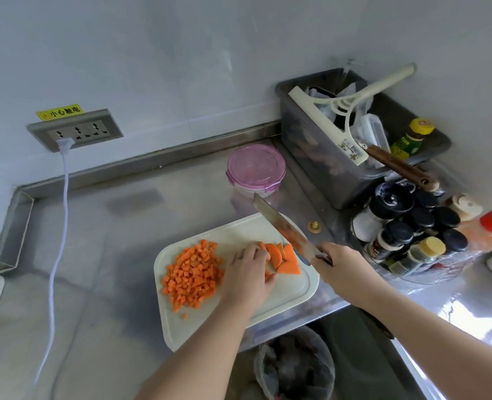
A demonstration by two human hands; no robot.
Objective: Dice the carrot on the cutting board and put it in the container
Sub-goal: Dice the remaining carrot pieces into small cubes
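We grip the knife (282, 226) in our right hand (341, 265), blade slanting over the slices (286, 259); our left hand (249, 274) curls onto them on the board (285, 295), dice (192, 272) heaped just left.

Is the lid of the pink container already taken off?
No, the pink lid sits on top of the round container, which stands behind the cutting board.

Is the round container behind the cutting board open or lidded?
Lidded: the pink translucent lid sits flat across the round clear container. Whether its clips are latched, cannot tell.
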